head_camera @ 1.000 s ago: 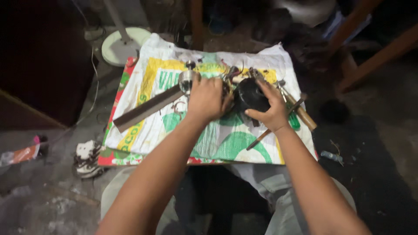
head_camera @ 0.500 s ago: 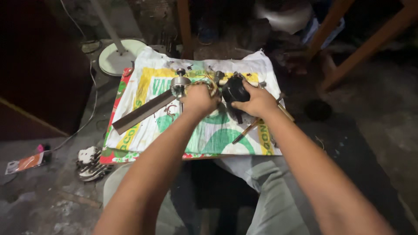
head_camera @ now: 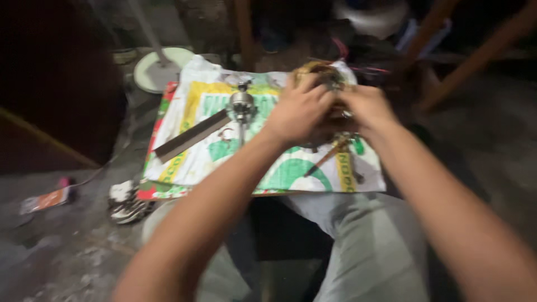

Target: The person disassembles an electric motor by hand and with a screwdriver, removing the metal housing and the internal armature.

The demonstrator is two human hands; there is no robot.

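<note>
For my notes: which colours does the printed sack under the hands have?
The printed sack is white with green and yellow print and a red edge, seen in the head view.

Whole frame motion-blurred. Left hand (head_camera: 299,112) and right hand (head_camera: 366,109) close over a round brownish part (head_camera: 321,70); most of it hidden, kind untellable, grip unclear. A stick-like tool (head_camera: 327,159) runs under the hands, its upper end hidden. Both forearms cut by the bottom edge. Small orange item (head_camera: 45,199) on the floor too blurred to identify.

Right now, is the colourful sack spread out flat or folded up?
Spread out flat. The sack lies open under the metal part, the flat bar and both hands.
</note>
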